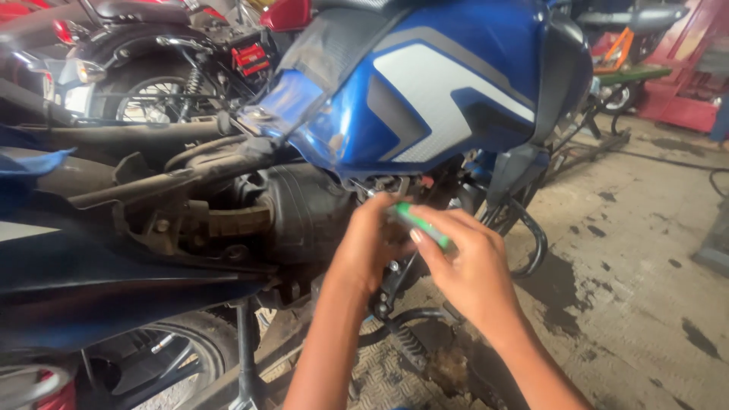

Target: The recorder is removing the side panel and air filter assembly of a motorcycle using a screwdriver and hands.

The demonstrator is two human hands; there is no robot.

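A blue motorcycle with a blue and white fuel tank stands close in front of me, its side panel off and the dark frame and black airbox exposed. My right hand holds a green-handled screwdriver that points up and left toward the parts under the tank. My left hand reaches in beside the screwdriver tip, fingers closed around something small that I cannot make out. Both forearms rise from the bottom of the view.
Another motorcycle with a black wheel stands behind at the upper left. The concrete floor at the right is stained with dark oil patches. Red equipment stands at the far right. A metal chequer plate lies under the bike.
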